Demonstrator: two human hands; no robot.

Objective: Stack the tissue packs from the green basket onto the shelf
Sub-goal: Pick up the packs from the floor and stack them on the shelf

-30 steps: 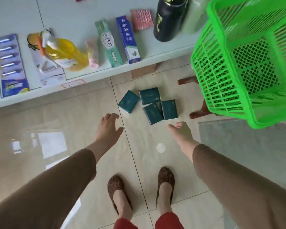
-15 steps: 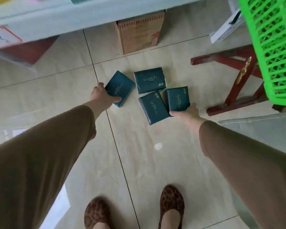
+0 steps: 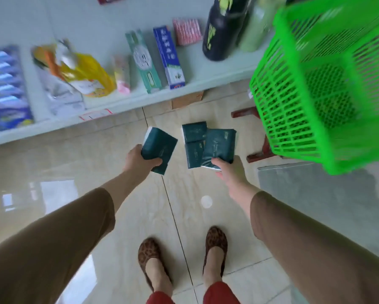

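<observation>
the left hand (image 3: 140,160) grips 1 dark green tissue pack (image 3: 159,148); the right hand (image 3: 230,170) pinches another pack (image 3: 219,145). 2 more packs (image 3: 194,140) lie on the floor beneath. the green basket (image 3: 298,106) looks empty, and no dark green pack shows on the shelf (image 3: 109,104), so stacking seems unstarted.

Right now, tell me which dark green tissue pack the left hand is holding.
The left hand grips the leftmost tissue pack, tilted and apart from the others. The right hand holds another pack, overlapping two packs beyond.
</observation>
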